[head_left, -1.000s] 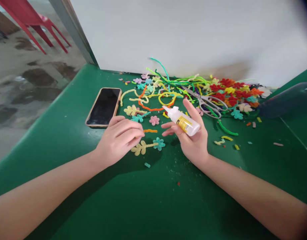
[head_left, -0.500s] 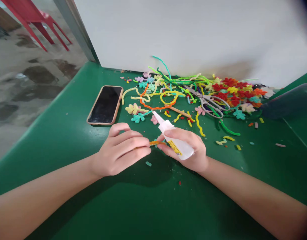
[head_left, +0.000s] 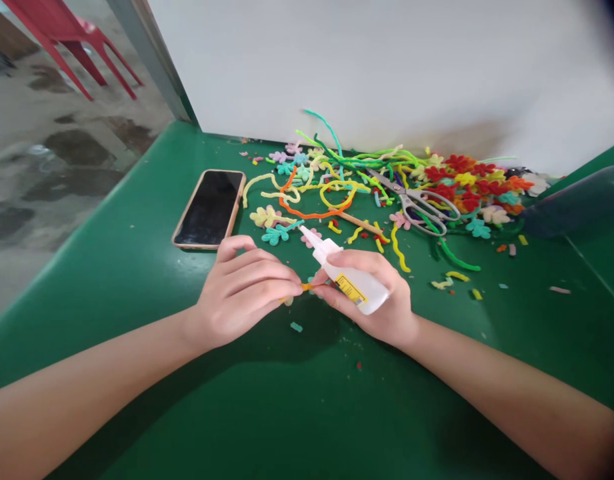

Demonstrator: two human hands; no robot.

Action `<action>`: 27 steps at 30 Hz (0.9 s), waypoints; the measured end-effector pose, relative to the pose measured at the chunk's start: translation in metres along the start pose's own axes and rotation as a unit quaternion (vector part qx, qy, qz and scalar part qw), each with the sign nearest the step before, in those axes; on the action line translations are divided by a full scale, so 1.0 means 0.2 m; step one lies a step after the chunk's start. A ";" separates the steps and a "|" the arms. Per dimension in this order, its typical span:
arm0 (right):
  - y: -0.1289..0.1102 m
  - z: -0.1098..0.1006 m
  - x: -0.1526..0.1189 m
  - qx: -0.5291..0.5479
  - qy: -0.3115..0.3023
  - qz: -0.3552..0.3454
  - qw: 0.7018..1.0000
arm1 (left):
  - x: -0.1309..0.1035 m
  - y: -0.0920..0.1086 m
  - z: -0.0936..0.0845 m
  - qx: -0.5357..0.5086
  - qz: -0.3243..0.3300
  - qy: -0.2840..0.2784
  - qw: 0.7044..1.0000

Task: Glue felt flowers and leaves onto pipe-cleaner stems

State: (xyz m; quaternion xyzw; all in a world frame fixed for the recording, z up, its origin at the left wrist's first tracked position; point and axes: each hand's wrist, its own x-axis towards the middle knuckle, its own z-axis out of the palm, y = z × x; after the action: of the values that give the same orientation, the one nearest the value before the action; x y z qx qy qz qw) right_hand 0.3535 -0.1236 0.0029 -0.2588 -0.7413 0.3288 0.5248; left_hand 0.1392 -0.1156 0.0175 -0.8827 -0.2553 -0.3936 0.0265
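Note:
My left hand [head_left: 244, 290] pinches an orange fuzzy stem [head_left: 307, 287] between thumb and fingers. The thumb and index finger of my right hand [head_left: 374, 293] meet the same stem at its other end. A white glue bottle [head_left: 354, 283] with a yellow label is also held in my right hand, its nozzle pointing up and to the left. Most of the stem is hidden by my fingers. Just beyond the nozzle lies a turquoise fuzzy leaf shape [head_left: 275, 234].
A phone [head_left: 209, 208] lies at the left on the green table [head_left: 211, 413]. Scissors [head_left: 411, 200], a wooden stick [head_left: 359, 222], loose stems and a pile of fuzzy flowers [head_left: 467, 180] spread along the back. A dark bottle-like object [head_left: 577, 203] is at the right.
My hands have come slightly closer together, so less of the orange stem shows between them. The glue bottle has shifted a little to the left.

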 end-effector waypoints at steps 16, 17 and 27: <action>0.01 0.00 -0.01 0.054 -0.004 0.097 0.994 | 0.00 -0.02 0.01 -0.062 -0.063 -0.003 0.996; 0.02 0.00 -0.01 0.057 -0.003 0.096 0.994 | 0.00 -0.02 0.01 -0.063 -0.058 -0.001 0.996; 0.03 -0.01 0.03 0.083 0.078 0.153 0.982 | -0.01 -0.05 0.04 -0.055 -0.187 -0.013 0.981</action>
State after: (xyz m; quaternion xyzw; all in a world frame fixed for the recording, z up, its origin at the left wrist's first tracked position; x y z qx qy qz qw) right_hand 0.3531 -0.1160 0.0022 -0.3493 -0.6200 0.4445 0.5441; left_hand 0.1388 -0.1055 0.0081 -0.8245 -0.3941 -0.3939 -0.0989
